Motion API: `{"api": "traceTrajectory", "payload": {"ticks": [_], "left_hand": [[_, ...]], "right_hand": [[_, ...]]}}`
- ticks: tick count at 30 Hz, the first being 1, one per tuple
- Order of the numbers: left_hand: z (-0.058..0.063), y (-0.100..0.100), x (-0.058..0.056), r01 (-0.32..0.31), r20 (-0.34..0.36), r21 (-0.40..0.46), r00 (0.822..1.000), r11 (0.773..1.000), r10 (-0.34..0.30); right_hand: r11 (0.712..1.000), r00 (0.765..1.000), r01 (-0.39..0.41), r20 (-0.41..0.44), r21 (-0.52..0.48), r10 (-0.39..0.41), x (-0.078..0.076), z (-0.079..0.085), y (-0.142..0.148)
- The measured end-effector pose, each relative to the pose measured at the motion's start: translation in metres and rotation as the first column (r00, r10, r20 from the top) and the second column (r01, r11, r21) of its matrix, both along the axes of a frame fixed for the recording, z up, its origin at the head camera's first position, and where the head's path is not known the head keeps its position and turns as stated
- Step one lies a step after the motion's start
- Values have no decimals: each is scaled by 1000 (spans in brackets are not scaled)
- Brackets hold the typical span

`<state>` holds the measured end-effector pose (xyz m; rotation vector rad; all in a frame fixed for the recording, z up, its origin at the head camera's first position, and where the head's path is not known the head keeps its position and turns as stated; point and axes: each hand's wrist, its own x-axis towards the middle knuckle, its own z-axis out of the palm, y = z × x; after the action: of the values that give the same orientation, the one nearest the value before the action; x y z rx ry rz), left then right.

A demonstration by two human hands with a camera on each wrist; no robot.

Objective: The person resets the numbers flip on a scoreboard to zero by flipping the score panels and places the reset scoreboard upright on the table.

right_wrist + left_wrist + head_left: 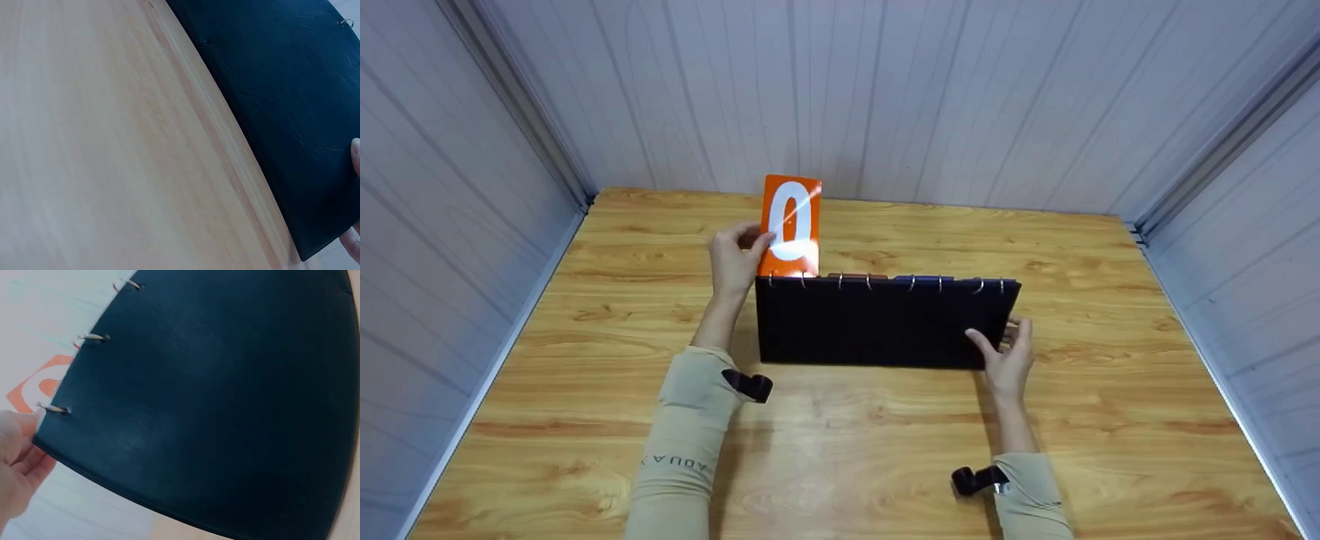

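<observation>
A black flip scoreboard [877,322] stands upright on the table, its plain back toward me and metal rings along its top edge. One orange number card [790,225] with a white 0 sticks up above its left end. My left hand [733,259] pinches this card by its left edge, thumb in front. At the other end, my right hand [1011,364] grips the board's right edge, its thumb on the black back and its fingers behind. The left wrist view shows the rings and the left fingers [39,464] at the corner. Other cards are mostly hidden behind the board.
The wooden table [847,442] spreads around the board. Pale panelled walls [840,97] enclose it at the back and on both sides. A small black camera [750,385] sits on the left wrist, another black camera [976,480] on the right.
</observation>
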<state>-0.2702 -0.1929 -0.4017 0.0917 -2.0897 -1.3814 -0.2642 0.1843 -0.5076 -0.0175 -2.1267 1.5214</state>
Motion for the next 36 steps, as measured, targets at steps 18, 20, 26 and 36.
{"api": "traceTrajectory", "payload": {"ticks": [18,20,26,36], "left_hand": [[-21,-5,23,25,302,149,951,989,-69],[-24,-2,30,10,281,210,957,978,-70],[-34,12,56,-49,194,227,981,973,5],[-56,44,80,-96,97,229,992,969,75]], "right_hand": [[1000,1000,7,1,-18,-7,-1,-3,-1],[1000,1000,5,10,-8,-5,0,-2,-1],[999,999,-5,46,32,4,3,2,2],[988,994,-101,60,116,94,-2,-5,18]]}}
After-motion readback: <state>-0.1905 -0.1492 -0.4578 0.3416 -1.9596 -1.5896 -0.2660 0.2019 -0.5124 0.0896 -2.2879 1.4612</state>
